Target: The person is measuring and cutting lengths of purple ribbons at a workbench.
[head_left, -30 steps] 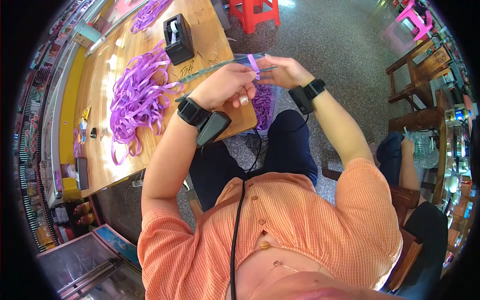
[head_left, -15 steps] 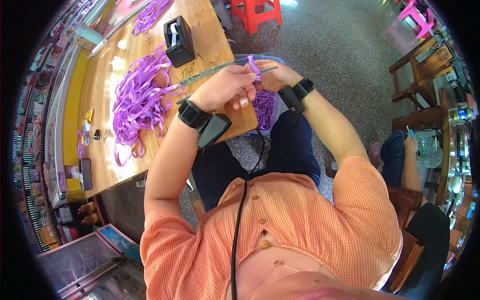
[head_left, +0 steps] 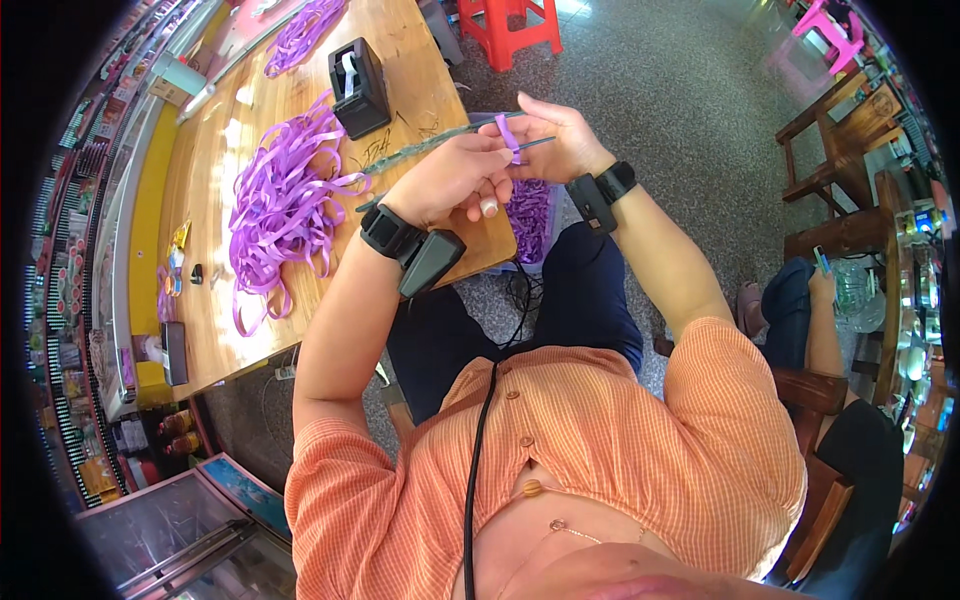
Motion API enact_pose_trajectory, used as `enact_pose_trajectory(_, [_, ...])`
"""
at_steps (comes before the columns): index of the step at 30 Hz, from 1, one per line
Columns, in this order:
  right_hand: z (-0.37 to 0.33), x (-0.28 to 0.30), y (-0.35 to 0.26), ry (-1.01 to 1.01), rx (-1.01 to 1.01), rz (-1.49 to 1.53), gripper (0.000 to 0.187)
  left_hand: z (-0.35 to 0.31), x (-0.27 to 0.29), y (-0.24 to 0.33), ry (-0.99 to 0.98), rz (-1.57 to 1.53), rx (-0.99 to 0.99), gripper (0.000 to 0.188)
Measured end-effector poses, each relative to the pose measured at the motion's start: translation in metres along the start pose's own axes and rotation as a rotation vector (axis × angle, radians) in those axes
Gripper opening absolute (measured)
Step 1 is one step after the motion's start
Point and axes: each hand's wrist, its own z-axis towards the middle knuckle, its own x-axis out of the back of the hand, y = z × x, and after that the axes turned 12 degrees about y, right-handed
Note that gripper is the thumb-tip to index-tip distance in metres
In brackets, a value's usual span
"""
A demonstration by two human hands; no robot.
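My left hand [head_left: 448, 178], its fingers closed, grips a thin dark green stick [head_left: 538, 141] above the table corner. A short piece of purple ribbon [head_left: 508, 138] wraps around the stick beyond my fingertips. My right hand [head_left: 570, 142] is beside it, thumb raised and fingers stretched out behind the ribbon; part of those fingers is hidden. A greenish twisted strand [head_left: 410, 150] runs from the table toward both hands, passing behind the left one. From a large heap of purple ribbon [head_left: 280, 205] on the left, one end trails toward my left wrist.
A black tape dispenser [head_left: 358, 90] stands on the wooden table [head_left: 400, 30]. Below the table corner, a translucent tub [head_left: 557, 215] holds many small purple pieces. A red stool [head_left: 510, 30] stands beyond, and another person's arm [head_left: 824, 330] shows at right.
My right hand has opened, its thumb lifting away from the ribbon, and shifted slightly to the right. The left hand keeps its hold on the stick, almost still.
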Motion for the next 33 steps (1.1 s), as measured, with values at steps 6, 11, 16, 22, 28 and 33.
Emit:
enact_pose_trajectory(6, [-0.019,0.001,-0.004,0.415,0.312,-0.536,0.071,0.002,-0.001,0.000,0.017,0.022,0.009,0.024])
enact_pose_trajectory(11, [-0.015,-0.008,0.003,0.626,0.584,-0.791,0.067,0.002,-0.001,0.000,0.032,0.033,-0.013,0.025])
enact_pose_trajectory(16, [-0.021,-0.036,0.005,0.780,0.707,-1.069,0.053,0.004,0.001,-0.004,0.032,0.038,-0.021,0.025])
enact_pose_trajectory(22, [-0.012,-0.044,0.015,0.848,0.949,-1.166,0.032,0.007,0.003,-0.008,0.013,0.025,-0.053,0.025])
enact_pose_trajectory(28, [-0.013,-0.024,0.024,0.886,0.847,-0.903,0.026,0.009,0.003,-0.010,-0.002,0.037,-0.058,0.025])
enact_pose_trajectory(33, [0.000,0.002,0.021,0.600,0.375,-0.340,0.024,0.008,0.003,-0.009,-0.013,0.053,-0.048,0.022])
